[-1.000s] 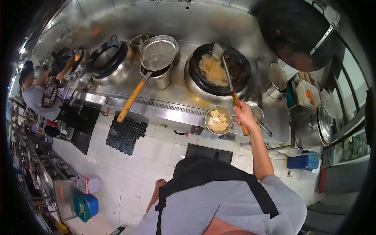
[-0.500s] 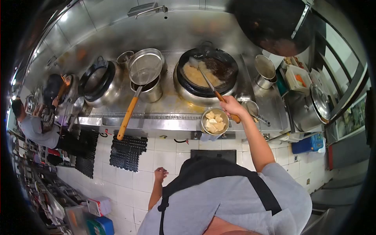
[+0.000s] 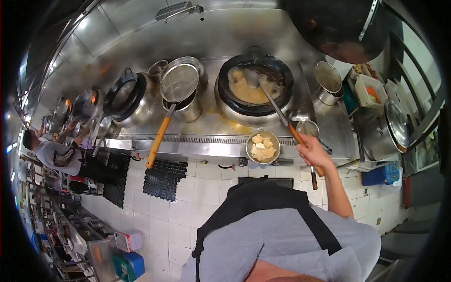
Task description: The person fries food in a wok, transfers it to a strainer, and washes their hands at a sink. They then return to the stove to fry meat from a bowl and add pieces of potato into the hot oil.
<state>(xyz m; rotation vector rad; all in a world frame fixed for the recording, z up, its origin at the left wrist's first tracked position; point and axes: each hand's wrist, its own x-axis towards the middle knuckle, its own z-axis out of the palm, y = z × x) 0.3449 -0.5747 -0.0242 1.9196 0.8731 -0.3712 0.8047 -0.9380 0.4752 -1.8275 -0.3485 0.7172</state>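
Gripping one wok spatula (image 3: 276, 107) by its orange-brown handle (image 3: 295, 133), our right hand (image 3: 312, 151) is curled closed; our left hand is out of view, so we cannot tell its state. The spatula's long steel shaft slants into one black wok (image 3: 249, 60) on the table (image 3: 206, 124), its blade (image 3: 251, 80) in frothy, tan liquid (image 3: 245, 95). Nearby, we count one bowl (image 3: 248, 147) of pale chunks (image 3: 263, 149) and one mesh strainer (image 3: 179, 83).

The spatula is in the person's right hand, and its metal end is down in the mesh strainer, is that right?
Only the place is wrong: the head view shows the spatula with its metal end down in the black wok. It is in the right hand, as you say.
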